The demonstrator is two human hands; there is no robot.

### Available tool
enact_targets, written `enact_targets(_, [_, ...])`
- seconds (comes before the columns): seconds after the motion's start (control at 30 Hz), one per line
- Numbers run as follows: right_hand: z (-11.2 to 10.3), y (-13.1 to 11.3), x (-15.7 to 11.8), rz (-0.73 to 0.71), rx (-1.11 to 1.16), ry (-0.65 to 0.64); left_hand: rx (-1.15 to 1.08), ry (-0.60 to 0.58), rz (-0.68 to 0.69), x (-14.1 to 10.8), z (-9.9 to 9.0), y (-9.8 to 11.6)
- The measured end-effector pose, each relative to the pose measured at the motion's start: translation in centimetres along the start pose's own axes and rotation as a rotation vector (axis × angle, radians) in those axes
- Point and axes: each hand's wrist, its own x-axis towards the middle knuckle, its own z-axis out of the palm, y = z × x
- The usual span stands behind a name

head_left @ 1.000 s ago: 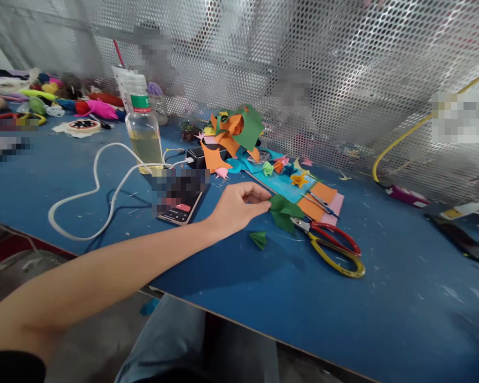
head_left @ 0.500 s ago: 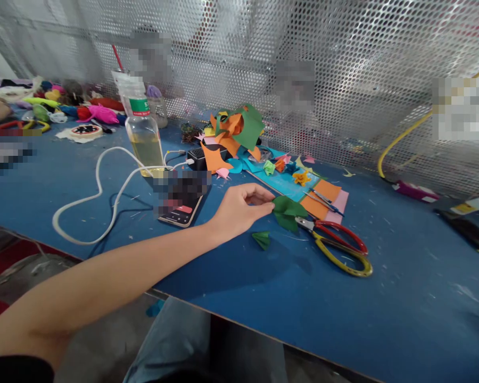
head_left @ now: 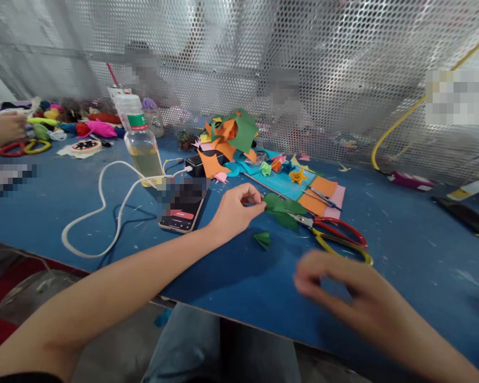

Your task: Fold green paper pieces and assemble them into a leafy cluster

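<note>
Left hand [head_left: 233,210]: thumb and forefinger pinched on the near edge of a folded green paper piece [head_left: 281,208], which lies flat on the blue table [head_left: 403,276]. Other fingers curled under. Forearm runs from the hand toward 7 o'clock, off the table's near edge.

Right hand [head_left: 343,292]: blurred, hovering above the table at 5 o'clock of the green piece. Fingers loosely spread and bent, holding nothing. It touches nothing that can be made out.

A small green folded bit [head_left: 262,239] sits just at 7 o'clock of the pinched piece, apart from it. Scissors [head_left: 335,236] with one red and one yellow loop lie at 4 o'clock of the green piece, blade tips touching or just under its edge; cannot tell which.

At 1 o'clock: orange and pink sheets [head_left: 323,194] on a light-blue sheet, with small folded paper flowers [head_left: 281,167] just beyond. At 11 o'clock: a heap of orange and green paper scraps [head_left: 231,133].

At 9 o'clock of the left hand: a phone [head_left: 179,213] face up, white cable [head_left: 99,207] looping out from it. Behind it a plastic bottle [head_left: 141,143] of yellowish liquid, upright.

Far at 10 o'clock: another person's hand [head_left: 3,130] beside red and yellow scissors. Perforated metal screen [head_left: 343,64] backs the table.
</note>
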Motion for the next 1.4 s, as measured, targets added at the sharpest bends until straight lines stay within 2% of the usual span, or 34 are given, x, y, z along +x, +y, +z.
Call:
enact_targets(0.1, [-0.7,2.6,5.1,0.07,-0.148,0.027,0.158,-0.013,0.098,0.1,-0.4,0.0])
enact_targets(0.2, [0.2,4.8,7.5,0.02,-0.21,-0.039,0.305,-0.015,0.197,0.1,-0.6,0.2])
enact_targets(0.33, [1.0,5.9,7.3,-0.051,-0.19,-0.077,0.435,-0.046,0.258,0.1,-0.6,0.2])
enact_targets(0.43, [0.3,5.3,6.7,-0.081,-0.199,-0.072,0.536,-0.106,0.271,0.2,-0.6,0.1])
enact_targets(0.63, [-2.3,4.2,6.2,0.026,-0.233,-0.033,0.678,-0.253,0.393,-0.2,-0.6,0.9])
enact_targets(0.77, [-2.6,4.0,5.9,0.126,-0.232,-0.014,0.642,-0.403,0.43,-0.7,-0.2,1.2])
enact_targets(0.9, [-2.5,4.2,5.8,0.231,-0.07,-0.038,0.586,-0.436,0.406,-1.0,0.2,1.4])
enact_targets(1.07, [-2.3,4.4,5.8,0.267,0.102,-0.019,0.487,-0.376,0.308,-0.9,0.4,1.6])
enact_targets(1.13, [-2.1,4.3,5.9,0.277,0.104,0.023,0.439,-0.327,0.242,-0.9,0.6,1.8])
enact_targets(1.23, [-1.5,4.1,6.1,0.286,0.137,0.167,0.359,-0.248,0.144,-0.9,0.8,1.9])
enact_targets(1.3, [-1.1,4.2,6.2,0.269,0.243,0.253,0.306,-0.202,0.102,-0.9,0.9,1.9])
enact_targets(1.4, [-0.5,4.4,6.6,0.229,0.47,0.252,0.22,-0.166,0.065,-1.0,1.0,1.7])
